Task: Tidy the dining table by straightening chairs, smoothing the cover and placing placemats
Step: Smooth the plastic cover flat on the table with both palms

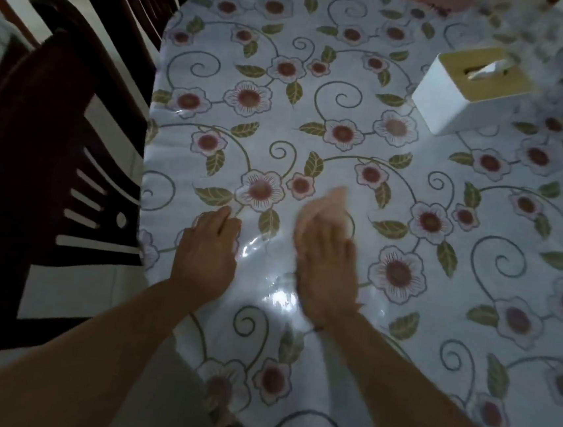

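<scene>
Both hands (262,256) flat on cover (348,144)

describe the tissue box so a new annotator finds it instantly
Start from the floral table cover that fills the view. Look toward its far right, well beyond both hands. The tissue box is a plain white block with a tan slotted lid and a tissue poking out, the only raised solid-coloured item on the pattern.

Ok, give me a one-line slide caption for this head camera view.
Both hands, left and right, press flat on the floral table cover, tissue box beyond, dark chair alongside.
</scene>
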A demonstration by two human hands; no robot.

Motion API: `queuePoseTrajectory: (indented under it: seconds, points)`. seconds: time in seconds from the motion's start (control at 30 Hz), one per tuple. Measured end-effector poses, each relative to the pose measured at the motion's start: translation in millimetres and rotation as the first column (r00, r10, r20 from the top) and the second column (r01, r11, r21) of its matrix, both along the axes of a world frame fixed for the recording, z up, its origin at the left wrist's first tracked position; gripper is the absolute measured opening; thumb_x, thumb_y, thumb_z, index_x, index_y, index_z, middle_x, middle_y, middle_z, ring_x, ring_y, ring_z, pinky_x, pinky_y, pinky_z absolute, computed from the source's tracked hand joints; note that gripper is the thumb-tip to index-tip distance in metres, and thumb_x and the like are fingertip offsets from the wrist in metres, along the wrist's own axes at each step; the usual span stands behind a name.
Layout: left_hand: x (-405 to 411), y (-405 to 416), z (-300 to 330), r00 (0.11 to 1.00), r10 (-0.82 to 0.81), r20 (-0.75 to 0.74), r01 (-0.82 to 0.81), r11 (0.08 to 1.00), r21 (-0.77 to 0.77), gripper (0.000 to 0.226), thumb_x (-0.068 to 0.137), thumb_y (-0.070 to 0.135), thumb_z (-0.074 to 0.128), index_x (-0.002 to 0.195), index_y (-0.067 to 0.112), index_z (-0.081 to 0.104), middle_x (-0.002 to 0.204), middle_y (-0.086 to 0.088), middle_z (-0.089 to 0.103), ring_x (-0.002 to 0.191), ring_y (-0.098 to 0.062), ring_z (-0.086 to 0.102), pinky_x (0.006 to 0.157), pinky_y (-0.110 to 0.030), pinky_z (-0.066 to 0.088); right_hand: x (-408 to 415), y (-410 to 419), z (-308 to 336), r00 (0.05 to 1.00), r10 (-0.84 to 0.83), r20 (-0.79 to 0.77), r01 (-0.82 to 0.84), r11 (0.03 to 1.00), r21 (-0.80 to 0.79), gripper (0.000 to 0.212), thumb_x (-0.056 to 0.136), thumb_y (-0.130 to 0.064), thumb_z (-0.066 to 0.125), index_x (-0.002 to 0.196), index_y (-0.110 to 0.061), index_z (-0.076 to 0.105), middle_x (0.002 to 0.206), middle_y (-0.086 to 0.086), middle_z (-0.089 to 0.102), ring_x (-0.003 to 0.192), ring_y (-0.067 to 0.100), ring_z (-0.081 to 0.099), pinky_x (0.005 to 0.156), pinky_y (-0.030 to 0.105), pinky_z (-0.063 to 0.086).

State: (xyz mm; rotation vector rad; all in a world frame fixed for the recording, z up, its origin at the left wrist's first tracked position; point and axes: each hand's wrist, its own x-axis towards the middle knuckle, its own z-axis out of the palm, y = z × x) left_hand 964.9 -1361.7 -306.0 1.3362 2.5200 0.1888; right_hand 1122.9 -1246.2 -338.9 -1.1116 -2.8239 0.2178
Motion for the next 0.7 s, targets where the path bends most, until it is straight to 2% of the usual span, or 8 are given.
queuePoseTrajectory:
  seconds: [0.1, 0.2, 0.3, 0.37, 0.47, 0.53, 0.63, 0.7]
  points:
    - [18.5, -8.6, 6.2, 0.996, -0.049, -0.072, 0.045, 0.998, -0.053, 0.043, 0.089, 0.018, 0.047, 0.131, 0.010, 0.041, 0.146, -0.010, 0.031, 0.131, -0.028, 0.030, 0.098, -0.040, 0.036, 20.2, -79.7, -0.6, 0.955, 0.290, -0.060, -0.294, 0.953, -0.072, 0.060, 0.088, -0.020, 0.035, 0.146, -0.011, 0.027, 0.151, 0.011, 0.034, 0.139, 0.031, 0.030, 0.113, 0.044, 0.023]
    - [45.9, -13.0, 12.2, 0.993, -0.088, -0.073, 0.076, 0.986, -0.146, 0.046, 0.084, 0.016, 0.055, 0.127, 0.010, 0.041, 0.144, -0.012, 0.030, 0.129, -0.031, 0.031, 0.091, -0.042, 0.040, 78.2, -91.9, 4.6, 0.936, 0.350, -0.038, -0.351, 0.928, -0.122, 0.071, 0.083, -0.019, 0.037, 0.149, -0.016, 0.012, 0.155, 0.006, 0.026, 0.143, 0.027, 0.019, 0.113, 0.050, 0.022]
    - [77.5, -12.3, 10.6, 0.984, -0.169, -0.062, 0.155, 0.971, -0.184, 0.055, 0.082, 0.015, 0.058, 0.132, 0.013, 0.037, 0.149, -0.013, 0.023, 0.132, -0.030, 0.029, 0.099, -0.043, 0.036, 148.5, -55.0, 13.7, 0.994, 0.100, -0.044, -0.103, 0.993, -0.064, 0.074, 0.083, -0.008, 0.047, 0.149, -0.019, 0.013, 0.151, 0.007, 0.034, 0.141, 0.025, 0.025, 0.110, 0.046, 0.026]
    - [100.6, -9.8, 8.3, 0.975, -0.215, -0.050, 0.204, 0.965, -0.165, 0.057, 0.084, 0.013, 0.052, 0.137, 0.014, 0.033, 0.151, -0.012, 0.023, 0.134, -0.029, 0.026, 0.102, -0.042, 0.034, 205.0, -26.2, 15.3, 0.987, -0.139, 0.076, 0.142, 0.989, -0.044, 0.078, 0.085, -0.008, 0.051, 0.149, -0.016, 0.008, 0.156, 0.008, 0.020, 0.143, 0.028, 0.019, 0.109, 0.052, 0.027]
    - [135.2, -2.4, 6.4, 0.963, -0.268, -0.040, 0.259, 0.954, -0.152, 0.057, 0.083, 0.015, 0.055, 0.135, 0.015, 0.034, 0.151, -0.010, 0.022, 0.135, -0.027, 0.024, 0.103, -0.040, 0.033, 265.9, -7.1, 18.1, 0.794, -0.568, 0.216, 0.598, 0.794, -0.110, 0.069, 0.094, -0.025, 0.043, 0.149, -0.010, 0.004, 0.159, 0.012, 0.010, 0.145, 0.029, 0.011, 0.112, 0.056, 0.021]
    - [156.3, 5.0, 7.5, 0.954, -0.297, -0.040, 0.289, 0.946, -0.147, 0.049, 0.082, 0.015, 0.056, 0.128, 0.017, 0.039, 0.149, -0.009, 0.024, 0.134, -0.027, 0.027, 0.101, -0.040, 0.037, 266.3, -13.6, 19.1, 0.688, -0.693, 0.214, 0.724, 0.675, -0.141, 0.065, 0.096, -0.029, 0.039, 0.149, -0.005, 0.010, 0.157, 0.016, 0.014, 0.145, 0.031, 0.012, 0.113, 0.055, 0.017]
    - [175.6, 13.3, 11.4, 0.953, -0.299, -0.043, 0.289, 0.944, -0.158, 0.048, 0.081, 0.011, 0.057, 0.125, 0.016, 0.040, 0.149, -0.008, 0.022, 0.125, -0.027, 0.034, 0.092, -0.038, 0.042, 230.0, -45.1, 20.0, 0.833, -0.550, 0.057, 0.553, 0.830, -0.070, 0.057, 0.084, -0.014, 0.058, 0.137, -0.001, 0.043, 0.145, 0.023, 0.038, 0.136, 0.038, 0.033, 0.107, 0.051, 0.032]
    - [183.0, 16.0, 13.0, 0.947, -0.319, -0.038, 0.308, 0.934, -0.182, 0.045, 0.080, 0.010, 0.058, 0.122, 0.015, 0.041, 0.148, -0.010, 0.022, 0.122, -0.028, 0.035, 0.089, -0.040, 0.042, 211.2, -74.9, 18.6, 0.947, -0.317, -0.051, 0.311, 0.945, -0.104, 0.054, 0.084, -0.006, 0.052, 0.137, -0.008, 0.045, 0.146, 0.015, 0.041, 0.135, 0.032, 0.038, 0.109, 0.041, 0.034]
